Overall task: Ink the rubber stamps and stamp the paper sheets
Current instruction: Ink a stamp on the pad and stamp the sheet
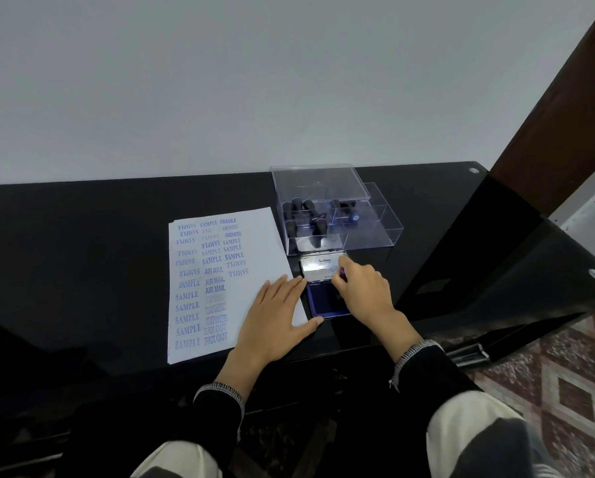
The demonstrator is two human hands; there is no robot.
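A white paper sheet [220, 270] lies on the black table, covered with several blue stamped words. My left hand [275, 319] rests flat on the sheet's right side with straight fingers, its thumb by the ink pad's front corner. The open ink pad [318, 301] sits just right of the sheet, with a blue pad and a raised silver lid [320, 267]. My right hand [361, 291] is curled over the pad and grips a small rubber stamp [342, 272], of which only a purple tip shows.
A clear plastic box [368, 232] with compartments stands behind the ink pad and holds several black stamps [299, 215]. Its lid [316, 181] is propped up at the back. The table's right edge [496, 277] runs diagonally, with patterned floor beyond.
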